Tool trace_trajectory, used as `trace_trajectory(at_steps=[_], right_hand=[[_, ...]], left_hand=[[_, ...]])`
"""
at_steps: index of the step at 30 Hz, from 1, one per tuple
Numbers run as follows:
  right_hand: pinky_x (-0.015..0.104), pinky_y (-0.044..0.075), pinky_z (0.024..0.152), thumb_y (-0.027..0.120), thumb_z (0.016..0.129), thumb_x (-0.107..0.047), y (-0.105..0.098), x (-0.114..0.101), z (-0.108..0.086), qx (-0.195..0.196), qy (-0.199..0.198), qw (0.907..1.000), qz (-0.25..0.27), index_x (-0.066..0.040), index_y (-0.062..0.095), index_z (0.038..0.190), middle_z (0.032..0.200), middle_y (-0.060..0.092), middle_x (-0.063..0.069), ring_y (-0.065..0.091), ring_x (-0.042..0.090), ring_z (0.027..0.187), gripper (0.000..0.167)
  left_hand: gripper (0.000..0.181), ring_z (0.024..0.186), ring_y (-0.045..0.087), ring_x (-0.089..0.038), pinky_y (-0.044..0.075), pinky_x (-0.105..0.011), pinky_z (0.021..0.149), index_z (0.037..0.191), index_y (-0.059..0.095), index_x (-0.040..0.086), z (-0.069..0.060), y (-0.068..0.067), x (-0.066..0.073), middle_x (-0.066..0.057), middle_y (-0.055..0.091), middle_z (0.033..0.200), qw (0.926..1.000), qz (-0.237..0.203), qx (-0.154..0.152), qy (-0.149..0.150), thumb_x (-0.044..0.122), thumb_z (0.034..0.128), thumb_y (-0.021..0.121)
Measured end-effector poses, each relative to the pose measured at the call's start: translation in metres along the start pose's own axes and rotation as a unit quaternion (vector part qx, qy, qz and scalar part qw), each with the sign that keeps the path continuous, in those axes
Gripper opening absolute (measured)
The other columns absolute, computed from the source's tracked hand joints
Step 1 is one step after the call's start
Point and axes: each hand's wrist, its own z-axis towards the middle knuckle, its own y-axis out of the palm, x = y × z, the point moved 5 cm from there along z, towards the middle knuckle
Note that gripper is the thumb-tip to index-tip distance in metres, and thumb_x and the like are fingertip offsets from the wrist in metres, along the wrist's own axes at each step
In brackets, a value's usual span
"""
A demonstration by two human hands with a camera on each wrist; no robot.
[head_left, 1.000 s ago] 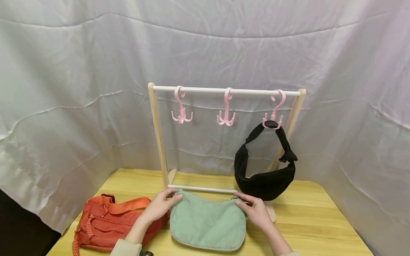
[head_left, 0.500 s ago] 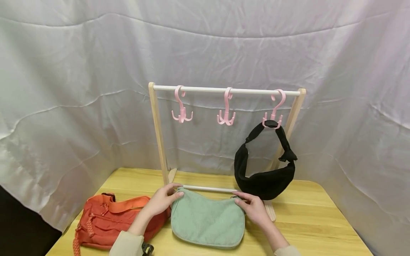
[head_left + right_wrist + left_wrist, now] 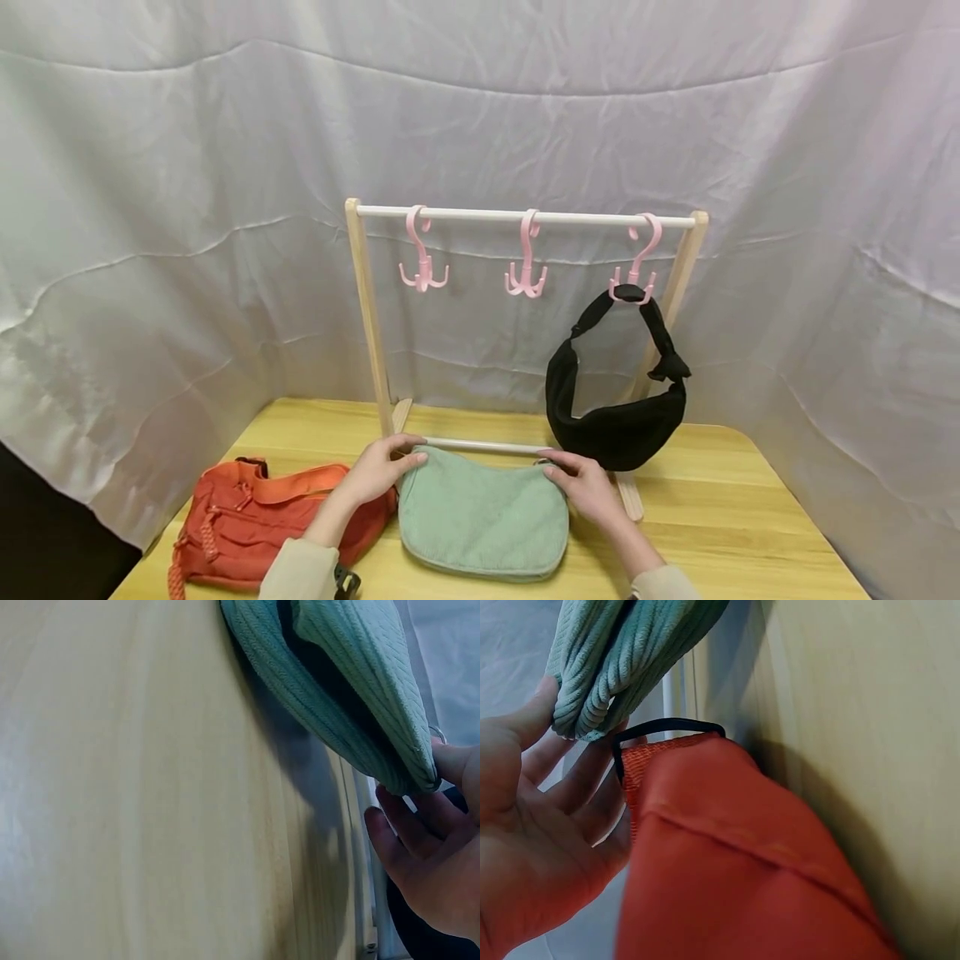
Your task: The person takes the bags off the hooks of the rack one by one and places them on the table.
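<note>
A mint-green corduroy shoulder bag [image 3: 483, 517] is spread out between both hands at the front of the table, its broad side facing up toward the head view. My left hand [image 3: 377, 471] pinches its upper left corner, thumb on the near face and fingers behind, as the left wrist view also shows. At the upper right corner, beside a small metal ring [image 3: 438, 734], my right hand [image 3: 588, 490] pinches the bag between thumb and fingers. The bag's strap is hidden in the head view.
A red-orange bag [image 3: 255, 525] lies at the left, partly under the left forearm. Behind stands a wooden rack with a white rail [image 3: 480, 215] bearing three pink hooks [image 3: 527, 279]. From the right hook hangs a black bag [image 3: 618, 433]. Grey curtains [image 3: 465, 142] surround the wooden table [image 3: 735, 517].
The hands have come slightly closer together, with the green bag still pinched between them. The head view has shifted a little. The red-orange and black bags stay in place.
</note>
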Motion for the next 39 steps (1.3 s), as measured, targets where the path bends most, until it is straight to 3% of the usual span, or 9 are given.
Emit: trace_trajectory(at_steps=[7,20,30,39], right_hand=[[0.023,0.053,0.095,0.072,0.098,-0.008,0.004,0.004,0.004,-0.009,-0.023,0.9996,0.010,-0.006,0.078,0.120,0.128,0.072,0.013,0.063,0.033,0.127,0.023],[0.026,0.055,0.090,0.070,0.100,-0.011,0.012,0.023,0.012,-0.048,-0.042,0.9977,-0.023,0.000,0.075,0.124,0.120,0.075,0.014,0.065,0.037,0.120,0.027],[0.026,0.055,0.088,0.074,0.097,-0.012,0.013,0.029,0.011,-0.034,-0.040,0.9980,-0.035,-0.003,0.078,0.118,0.114,0.077,0.012,0.069,0.032,0.112,0.023],[0.028,0.055,0.088,0.075,0.096,-0.011,0.013,0.029,0.013,-0.015,-0.028,0.9984,-0.046,-0.003,0.078,0.117,0.113,0.077,0.009,0.069,0.028,0.110,0.023]], left_hand=[[0.030,0.117,0.063,-0.029,0.051,-0.045,0.099,0.125,0.074,0.008,0.000,0.002,-0.004,-0.009,0.070,0.124,1.0000,0.007,0.003,0.003,0.025,0.1009,0.071],[0.023,0.109,0.065,-0.028,0.054,-0.041,0.090,0.122,0.074,0.004,0.005,0.010,-0.012,-0.013,0.072,0.120,0.9999,0.013,-0.008,-0.003,0.013,0.1014,0.068],[0.024,0.100,0.067,-0.028,0.056,-0.039,0.080,0.120,0.074,0.000,0.006,0.016,-0.022,-0.018,0.072,0.117,0.9997,0.010,-0.020,-0.008,0.011,0.0998,0.070],[0.023,0.105,0.068,-0.033,0.058,-0.046,0.084,0.120,0.075,0.001,0.008,0.018,-0.022,-0.017,0.073,0.117,0.9993,0.018,-0.009,-0.031,0.009,0.0994,0.070]])
